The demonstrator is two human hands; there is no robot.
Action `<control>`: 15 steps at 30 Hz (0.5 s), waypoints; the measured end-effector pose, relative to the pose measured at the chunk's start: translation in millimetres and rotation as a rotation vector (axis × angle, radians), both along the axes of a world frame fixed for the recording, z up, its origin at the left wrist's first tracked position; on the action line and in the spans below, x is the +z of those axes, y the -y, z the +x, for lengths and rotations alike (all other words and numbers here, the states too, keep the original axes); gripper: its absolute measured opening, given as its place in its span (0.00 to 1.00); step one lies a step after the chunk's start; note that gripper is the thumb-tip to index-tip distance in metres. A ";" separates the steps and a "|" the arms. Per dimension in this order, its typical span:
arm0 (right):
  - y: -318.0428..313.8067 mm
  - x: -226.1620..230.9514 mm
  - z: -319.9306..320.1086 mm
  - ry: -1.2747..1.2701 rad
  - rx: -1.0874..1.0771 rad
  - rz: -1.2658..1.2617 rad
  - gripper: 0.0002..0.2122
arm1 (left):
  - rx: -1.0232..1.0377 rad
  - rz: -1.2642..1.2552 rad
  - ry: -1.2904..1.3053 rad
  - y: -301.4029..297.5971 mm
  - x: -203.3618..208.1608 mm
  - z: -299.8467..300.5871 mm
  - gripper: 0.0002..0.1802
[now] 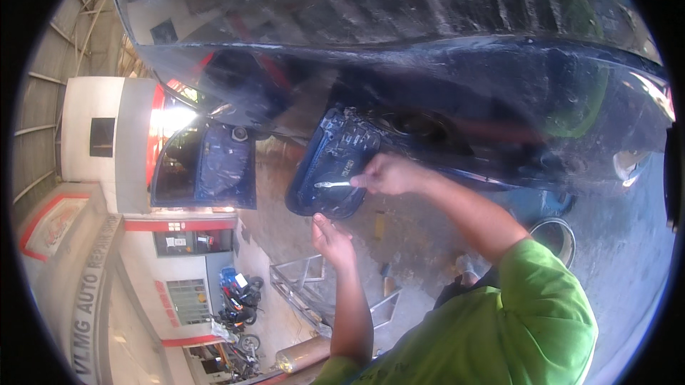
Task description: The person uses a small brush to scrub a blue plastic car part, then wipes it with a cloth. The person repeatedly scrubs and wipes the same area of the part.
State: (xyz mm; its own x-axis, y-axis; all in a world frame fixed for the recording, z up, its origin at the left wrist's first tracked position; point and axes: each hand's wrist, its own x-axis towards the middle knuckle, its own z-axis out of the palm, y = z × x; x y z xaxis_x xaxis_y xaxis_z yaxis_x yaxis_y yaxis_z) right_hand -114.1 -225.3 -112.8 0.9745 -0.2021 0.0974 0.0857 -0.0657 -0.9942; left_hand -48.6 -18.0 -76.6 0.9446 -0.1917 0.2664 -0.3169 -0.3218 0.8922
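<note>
Working over a dark-blue car door [330, 162]: right hand [389, 174], fingers clamped on slim silver tool [332, 184]; left hand [332, 241] at edge, grip uncertain; work apparently unfinished, remainder unclear.

The right forearm [474, 210] slants up and leftward, the right hand [392, 174] closed in a grip. The left forearm [352, 306] rises steeply, the left hand [332, 239] lower, fingers partly curled

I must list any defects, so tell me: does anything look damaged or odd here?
The open dark blue metal car door at the left seems to lack its inner trim; its inside looks bare and uneven. The rounded dark blue panel by the left hand looks similarly unfinished.
</note>
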 end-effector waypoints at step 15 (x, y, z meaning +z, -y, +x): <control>-32.3 -17.6 11.2 0.358 -0.848 -0.570 0.20 | -0.022 0.013 0.011 -0.3 1.6 2.2 0.29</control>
